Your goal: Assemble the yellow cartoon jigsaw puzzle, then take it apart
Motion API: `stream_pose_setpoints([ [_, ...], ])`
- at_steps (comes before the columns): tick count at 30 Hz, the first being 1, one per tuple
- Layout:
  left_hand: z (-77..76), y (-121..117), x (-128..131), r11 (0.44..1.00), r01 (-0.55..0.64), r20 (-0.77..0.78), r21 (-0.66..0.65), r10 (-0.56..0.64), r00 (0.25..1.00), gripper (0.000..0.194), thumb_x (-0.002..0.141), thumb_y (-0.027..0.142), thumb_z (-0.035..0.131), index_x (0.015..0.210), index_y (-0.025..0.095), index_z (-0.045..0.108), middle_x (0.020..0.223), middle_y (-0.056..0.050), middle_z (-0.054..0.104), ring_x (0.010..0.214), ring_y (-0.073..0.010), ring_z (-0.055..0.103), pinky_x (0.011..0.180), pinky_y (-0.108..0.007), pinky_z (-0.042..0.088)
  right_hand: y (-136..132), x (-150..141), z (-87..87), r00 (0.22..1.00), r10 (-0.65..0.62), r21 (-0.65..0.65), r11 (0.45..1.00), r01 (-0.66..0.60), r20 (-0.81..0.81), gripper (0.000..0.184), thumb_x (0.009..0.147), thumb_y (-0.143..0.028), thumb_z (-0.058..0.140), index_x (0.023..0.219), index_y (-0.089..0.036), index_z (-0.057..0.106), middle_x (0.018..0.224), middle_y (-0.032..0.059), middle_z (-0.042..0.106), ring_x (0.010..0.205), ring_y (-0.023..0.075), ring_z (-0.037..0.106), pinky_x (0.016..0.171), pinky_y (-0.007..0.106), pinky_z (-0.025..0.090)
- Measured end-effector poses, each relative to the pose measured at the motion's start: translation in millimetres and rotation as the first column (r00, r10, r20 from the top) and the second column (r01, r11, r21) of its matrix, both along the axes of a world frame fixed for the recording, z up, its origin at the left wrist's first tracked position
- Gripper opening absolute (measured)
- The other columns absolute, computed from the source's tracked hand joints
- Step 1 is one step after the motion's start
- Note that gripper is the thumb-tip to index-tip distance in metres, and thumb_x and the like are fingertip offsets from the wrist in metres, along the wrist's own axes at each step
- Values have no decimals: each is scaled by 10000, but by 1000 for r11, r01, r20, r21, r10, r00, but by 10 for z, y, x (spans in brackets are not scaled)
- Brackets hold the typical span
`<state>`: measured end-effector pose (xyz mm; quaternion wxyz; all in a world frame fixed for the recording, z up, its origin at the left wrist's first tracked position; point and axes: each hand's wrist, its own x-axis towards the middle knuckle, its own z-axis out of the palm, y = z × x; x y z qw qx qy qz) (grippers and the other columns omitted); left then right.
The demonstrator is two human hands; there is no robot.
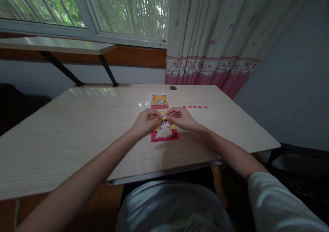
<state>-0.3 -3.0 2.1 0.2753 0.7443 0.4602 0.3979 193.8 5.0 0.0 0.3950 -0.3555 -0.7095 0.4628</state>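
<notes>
A partly assembled jigsaw puzzle [155, 138] lies on the table, yellow above with a red lower border. Bare tabletop shows through a gap in its middle. Over its upper part, my left hand [146, 121] and my right hand [182, 118] meet with fingertips pinched. Between them is a small pale puzzle piece [163, 116], which both hands seem to grip; the fingers partly cover it. Just beyond the puzzle lies a picture card [159, 102] showing a white animal on yellow and red. To the right, several red puzzle pieces [194, 107] form a row.
The light wood table [89, 132] has a round cable hole [173, 88] near its back edge. A raised shelf [59, 46] on black legs stands at the back left. Behind are a window [128, 12] and a floral curtain [205, 29].
</notes>
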Motion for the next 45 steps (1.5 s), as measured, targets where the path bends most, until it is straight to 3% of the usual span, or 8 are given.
stream_pose_setpoints([
  [3,-5,7,3,997,-35,87,-71,41,995,142,714,302,571,674,186,644,763,-35,656,818,-205,589,828,-381,456,-23,49,23,985,-78,258,966,36,156,291,779,-394,621,983,-188,639,803,33,682,682,117,611,660,248,485],
  [8,-26,10,3,997,-17,141,-79,28,990,136,690,299,578,666,183,645,754,-39,654,801,-204,585,811,-387,459,-58,91,67,905,-213,566,823,-36,367,285,831,-384,575,1027,-195,656,869,42,691,751,129,607,735,250,444],
  [11,-34,9,13,996,-12,135,-87,23,991,133,687,297,581,662,184,646,735,-34,649,777,-197,580,802,-384,460,-53,85,58,871,-276,641,766,-56,406,289,853,-403,544,1008,-193,666,876,54,698,778,140,617,753,253,432],
  [18,-37,1,39,989,-2,160,-145,25,987,144,690,297,576,667,175,649,705,-26,644,712,-179,572,722,-349,470,-48,90,43,833,-325,702,705,-102,448,340,885,-426,475,1033,-181,658,869,70,703,785,157,626,754,267,418],
  [31,-69,47,1,994,29,86,-103,-20,996,194,739,341,564,694,177,658,727,-26,667,710,-175,585,696,-326,467,-64,120,102,795,-346,688,716,-118,497,319,866,-424,507,976,-166,660,812,68,691,749,157,611,732,269,386],
  [34,-14,25,-28,999,45,-30,-24,-46,999,181,757,316,550,718,185,668,771,-40,680,772,-191,595,774,-354,455,-40,166,119,789,-350,679,726,-112,504,307,861,-418,522,970,-165,655,815,60,689,728,143,600,719,256,378],
  [39,33,7,-76,966,215,-309,146,-162,937,124,729,226,556,724,191,674,801,-45,680,833,-211,583,850,-386,418,20,271,173,739,-337,606,787,-120,583,255,850,-365,545,954,-163,662,840,54,687,721,133,583,680,235,365],
  [45,-9,39,-100,940,273,-405,204,-173,898,110,742,191,553,738,183,662,809,-38,680,832,-201,581,839,-382,418,91,391,191,685,-249,485,857,-173,684,205,826,-317,572,919,-168,678,806,39,666,681,117,560,611,213,332],
])
